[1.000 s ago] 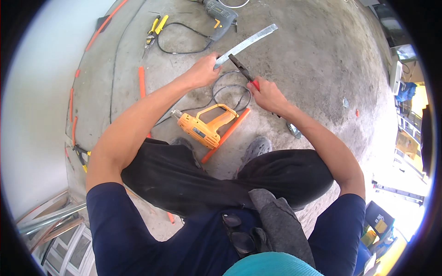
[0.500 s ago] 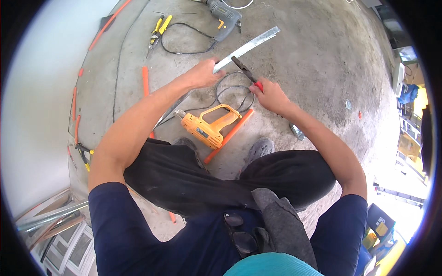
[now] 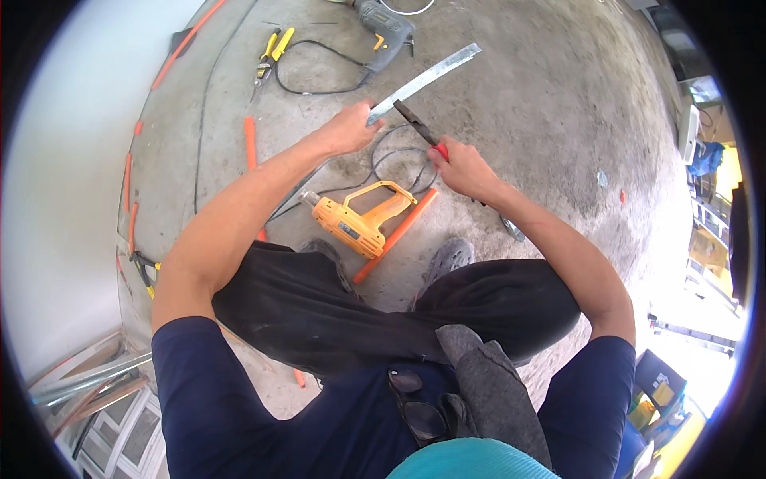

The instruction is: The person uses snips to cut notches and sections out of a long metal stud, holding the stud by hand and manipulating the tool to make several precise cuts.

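My left hand point(image 3: 351, 129) is closed around the near end of a flat silver metal strip point(image 3: 437, 73), which slants away up to the right. In my right hand point(image 3: 465, 168) are dark-jawed pliers point(image 3: 415, 124) with red handles. Their jaw tip meets the strip's edge, just beyond my left fingers; whether it bites the metal I cannot tell. Below both hands a yellow heat gun point(image 3: 351, 223) lies on the floor between my feet, its grip beside an orange tube point(image 3: 408, 223).
A grey drill point(image 3: 387, 36) lies at the far side, its dark cord looping toward yellow-handled snips point(image 3: 271, 57). Another orange tube point(image 3: 251, 144) is left of my left forearm. A white wall point(image 3: 72, 184) bounds the left, and window-like frames point(image 3: 120, 435) lean at the lower left.
The pliers and my right hand have shifted slightly left, bringing the jaw tip to the strip's edge. The strip has moved a little left and away.
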Available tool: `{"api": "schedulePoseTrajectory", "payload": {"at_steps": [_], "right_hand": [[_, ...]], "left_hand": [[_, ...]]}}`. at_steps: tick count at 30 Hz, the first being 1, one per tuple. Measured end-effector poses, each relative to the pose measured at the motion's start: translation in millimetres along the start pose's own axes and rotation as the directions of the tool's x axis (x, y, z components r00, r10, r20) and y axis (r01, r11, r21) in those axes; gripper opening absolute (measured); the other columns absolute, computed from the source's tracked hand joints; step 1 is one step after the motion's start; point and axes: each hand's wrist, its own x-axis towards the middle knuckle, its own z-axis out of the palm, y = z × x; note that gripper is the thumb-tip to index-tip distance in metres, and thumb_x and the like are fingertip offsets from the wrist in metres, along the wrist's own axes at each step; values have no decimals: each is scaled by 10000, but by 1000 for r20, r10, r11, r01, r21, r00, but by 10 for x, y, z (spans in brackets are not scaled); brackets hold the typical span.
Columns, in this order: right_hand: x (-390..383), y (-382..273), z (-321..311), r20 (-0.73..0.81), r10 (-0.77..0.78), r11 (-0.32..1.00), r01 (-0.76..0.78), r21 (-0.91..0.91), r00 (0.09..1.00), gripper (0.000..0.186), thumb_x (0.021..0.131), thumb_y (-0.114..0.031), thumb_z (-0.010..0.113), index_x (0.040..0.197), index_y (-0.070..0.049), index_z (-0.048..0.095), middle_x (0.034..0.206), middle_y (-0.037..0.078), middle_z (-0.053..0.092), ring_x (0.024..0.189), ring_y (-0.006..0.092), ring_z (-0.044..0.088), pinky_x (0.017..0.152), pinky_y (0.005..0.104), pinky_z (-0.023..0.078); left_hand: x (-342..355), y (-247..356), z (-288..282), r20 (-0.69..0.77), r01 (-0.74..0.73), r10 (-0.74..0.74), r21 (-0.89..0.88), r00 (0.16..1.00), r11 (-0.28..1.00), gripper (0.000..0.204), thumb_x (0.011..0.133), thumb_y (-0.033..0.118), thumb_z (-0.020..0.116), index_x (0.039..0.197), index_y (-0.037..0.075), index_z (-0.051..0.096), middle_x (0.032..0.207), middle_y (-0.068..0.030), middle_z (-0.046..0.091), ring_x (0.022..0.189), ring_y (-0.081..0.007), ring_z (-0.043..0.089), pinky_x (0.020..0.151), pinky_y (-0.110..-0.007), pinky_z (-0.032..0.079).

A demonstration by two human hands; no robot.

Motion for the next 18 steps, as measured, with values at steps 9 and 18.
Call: {"api": "schedulePoseTrajectory", "payload": {"at_steps": [9,18], "right_hand": [[28,-102,-72,79,90,992,-82,-101,993,496,836,-470,780,907,-11,606,868,213,696,853,370,692,775,459,534],[39,68,21,-46,-52,998,51,-21,998,323,987,-290,594,1053,26,574,935,299,686,936,485,661,815,533,507]], "left_hand": [[17,-1,20,26,42,-42,-20,999,999,363,1006,302,578,1149,-32,575,920,-278,668,901,-455,652,789,-495,497],[28,-32,12,3,-2,2,20,1000,1000,374,1001,319,576,1118,-36,578,939,-272,669,935,-443,651,806,-495,495]]}}
